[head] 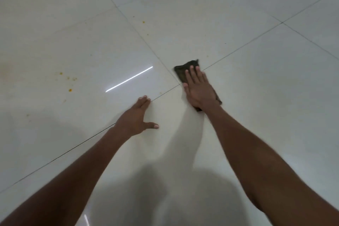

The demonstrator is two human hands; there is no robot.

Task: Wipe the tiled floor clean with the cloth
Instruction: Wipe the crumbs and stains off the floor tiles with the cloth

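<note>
Forearms: both enter from the bottom edge, the upper arms cut off by the frame.
Left hand [136, 115]: flat on the tiled floor [256, 82], fingers straight and together, thumb spread out to the side; it holds nothing.
Right hand [199, 88]: pressed palm-down on the cloth [183, 71] with fingers straight, slightly blurred.
Cloth: dark, folded and lying flat on the floor at a crossing of grout lines; its middle is hidden under the palm, with only the far end beyond the fingertips and a strip by the wrist showing.
Yellow specks [67, 79]: scattered on the tile far left, well apart from the cloth; one more [143, 22] lies farther off.
Streak of light [128, 79]: a reflected glare between the specks and the cloth.
</note>
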